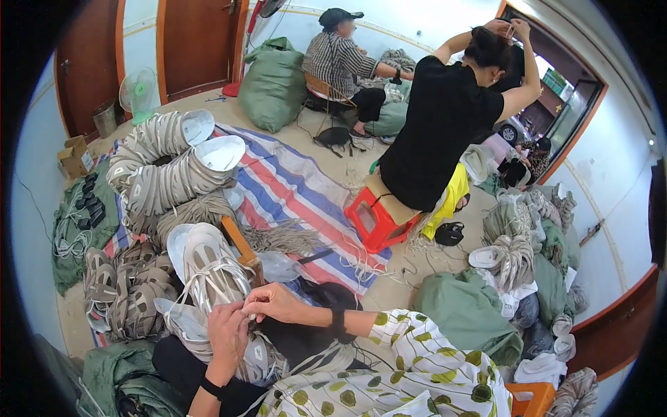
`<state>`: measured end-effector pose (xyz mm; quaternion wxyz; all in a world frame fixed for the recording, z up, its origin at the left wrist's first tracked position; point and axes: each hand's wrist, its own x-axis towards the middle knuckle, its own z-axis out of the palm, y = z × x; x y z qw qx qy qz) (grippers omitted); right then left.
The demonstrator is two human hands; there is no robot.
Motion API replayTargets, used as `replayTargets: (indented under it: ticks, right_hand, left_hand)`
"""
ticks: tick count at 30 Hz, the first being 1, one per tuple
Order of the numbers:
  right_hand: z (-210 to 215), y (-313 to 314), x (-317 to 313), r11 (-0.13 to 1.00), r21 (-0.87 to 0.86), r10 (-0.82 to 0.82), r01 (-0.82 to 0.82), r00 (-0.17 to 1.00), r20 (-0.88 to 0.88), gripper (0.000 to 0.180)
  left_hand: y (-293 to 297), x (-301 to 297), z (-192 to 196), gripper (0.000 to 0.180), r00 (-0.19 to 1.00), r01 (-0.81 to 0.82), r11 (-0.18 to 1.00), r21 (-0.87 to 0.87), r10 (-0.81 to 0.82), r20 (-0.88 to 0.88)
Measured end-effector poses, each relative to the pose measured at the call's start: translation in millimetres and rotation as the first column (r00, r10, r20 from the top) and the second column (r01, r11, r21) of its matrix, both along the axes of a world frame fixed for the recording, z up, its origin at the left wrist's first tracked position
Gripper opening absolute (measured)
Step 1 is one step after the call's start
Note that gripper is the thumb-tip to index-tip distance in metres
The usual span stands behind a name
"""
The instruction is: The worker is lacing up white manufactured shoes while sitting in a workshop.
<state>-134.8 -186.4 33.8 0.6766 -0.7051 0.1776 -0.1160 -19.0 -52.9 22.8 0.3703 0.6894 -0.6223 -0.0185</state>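
Note:
A grey-white shoe upper (212, 274) with white laces lies on my lap, its sole side up toward the far end. My left hand (227, 333) presses on the near part of the upper and grips it. My right hand (272, 302) pinches a white lace at the upper's lace area, right beside my left hand. Both wrists wear dark bands.
Long stacks of nested uppers (167, 174) and a brown pile (128, 292) lie on a striped tarp (292, 187). A person in black sits on a red stool (375, 222) ahead; another sits farther back by a green sack (274, 83). Green bags (465, 306) and lace bundles crowd the right.

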Motion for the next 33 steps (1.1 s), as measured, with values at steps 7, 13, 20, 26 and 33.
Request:
replayTargets:
  ticks: [7, 13, 20, 26, 33]
  right_hand:
    - [-4.8, 12.2, -2.9, 0.985, -0.16, 0.068, -0.069, 0.998, -0.011, 0.019]
    - [-11.7, -21.8, -18.4, 0.935, -0.087, 0.345, -0.344, 0.939, -0.002, 0.015]
    - [-0.4, -52.9, 75.7, 0.639, -0.752, -0.07, 0.164, 0.985, 0.156, 0.019]
    - [-31.8, -58.7, 107.8, 0.378, -0.924, 0.001, -0.058, 0.998, -0.062, 0.019]
    - [-22.8, -57.0, 109.5, 0.274, -0.959, 0.091, -0.072, 0.995, -0.048, 0.021]
  left_hand:
    - [7.8, -3.3, -0.9, 0.021, 0.968, -0.014, 0.993, -0.119, 0.043, 0.246]
    - [73.6, -66.4, 6.2, 0.011, 0.872, 0.412, 0.892, 0.185, -0.327, -0.364]
    - [158.5, -89.4, 85.3, 0.022, 0.392, 0.219, 0.956, 0.194, 0.096, -0.915]
    - [204.0, -112.4, 114.8, 0.025, 0.273, 0.272, 0.954, 0.129, 0.052, -0.961]
    - [216.0, -131.6, 114.5, 0.025, 0.236, 0.013, 1.0, -0.015, -0.018, -0.972]
